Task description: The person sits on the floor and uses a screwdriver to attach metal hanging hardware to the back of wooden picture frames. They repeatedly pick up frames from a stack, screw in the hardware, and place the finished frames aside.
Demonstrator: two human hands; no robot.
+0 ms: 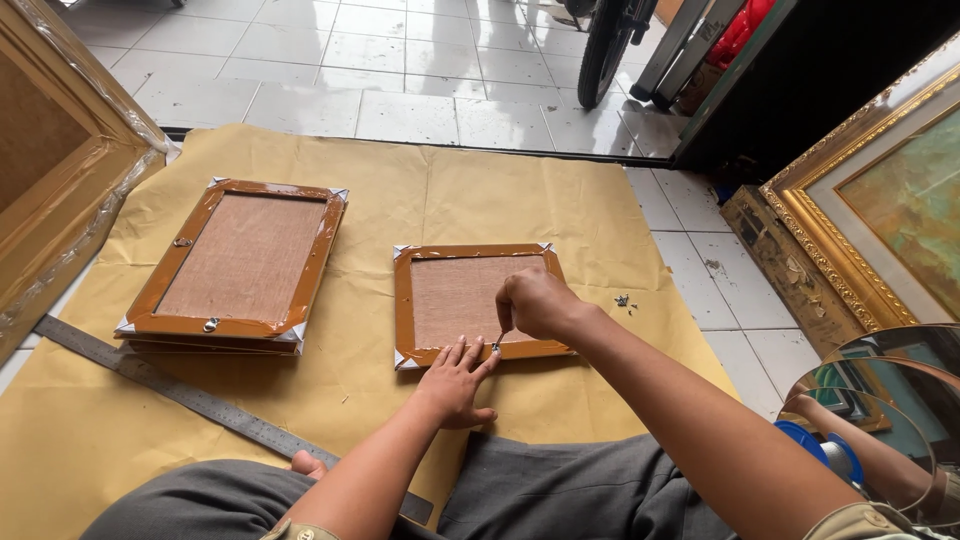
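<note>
Here, surface: we sit on a wide sheet of tan kraft paper [480, 200] spread over the floor, creased into panels.
Floor: we see white glossy tiles [400, 70] beyond the paper's far edge, with a dark threshold strip between them.
Small frame: the brown frame [470, 300] lies back-up in the middle of the paper, just ahead of our knees.
Left hand: our left hand [455, 385] lies flat with fingers spread, fingertips pressed on the frame's near rail.
Right hand: our right hand [535, 303] pinches a thin tool [498, 343], its tip on the near rail beside the left fingertips.
Stack: 1 pile of similar frames [240, 262] rests to the left, well apart.
Ruler: a long steel ruler [190, 395] lies slantwise at the near left.
Hardware: small metal bits [625, 301] sit just right of the frame.
Room edges: we see a gilt-framed painting [880, 210] leaning on the right, a large frame [60, 170] on the left, and a wheel [605, 45] at the top.
</note>
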